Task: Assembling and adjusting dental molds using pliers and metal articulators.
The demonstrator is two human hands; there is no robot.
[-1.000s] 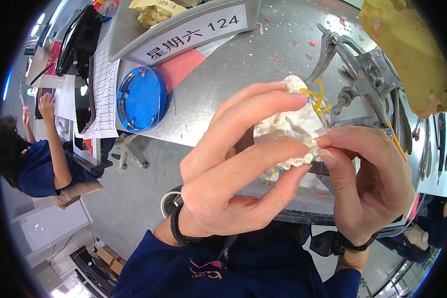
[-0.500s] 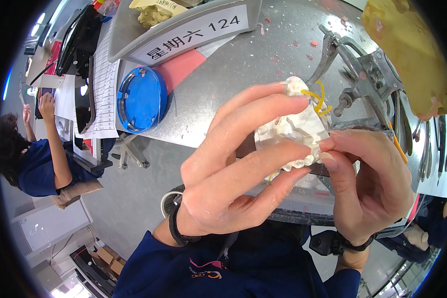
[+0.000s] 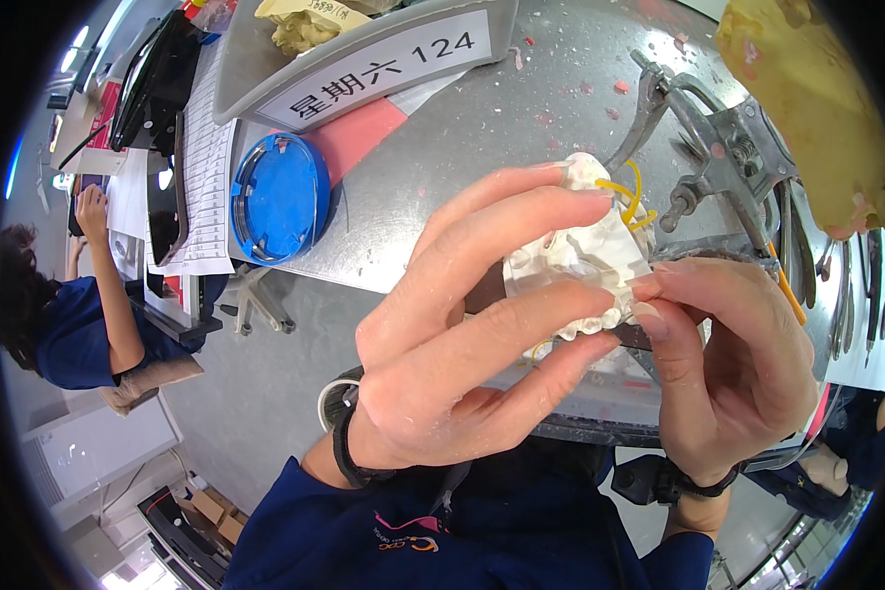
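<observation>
A white plaster dental model (image 3: 565,258) is held up over the front edge of the bench. My left hand (image 3: 462,320) wraps round it from the left, its fingers closed along both sides. Thin yellow strands (image 3: 638,202) loop from the model's far right side. The thumb and index finger of my right hand (image 3: 728,359) come together in a pinch against the model's right edge. Anything small between those fingertips is hidden. Just beyond the model stands a metal articulator (image 3: 723,138) on the bench.
A steel bench (image 3: 442,177) carries pink scraps. A blue round dish (image 3: 281,199), pink sheet (image 3: 362,143) and grey bin (image 3: 364,74) lie at the left. Hand tools (image 3: 846,295) line the right, below a yellowish lump (image 3: 806,108). A co-worker (image 3: 88,324) sits far left.
My hands and the dental model have hardly moved; my fingertips shift only slightly. At the far left, the co-worker's raised hand has come down.
</observation>
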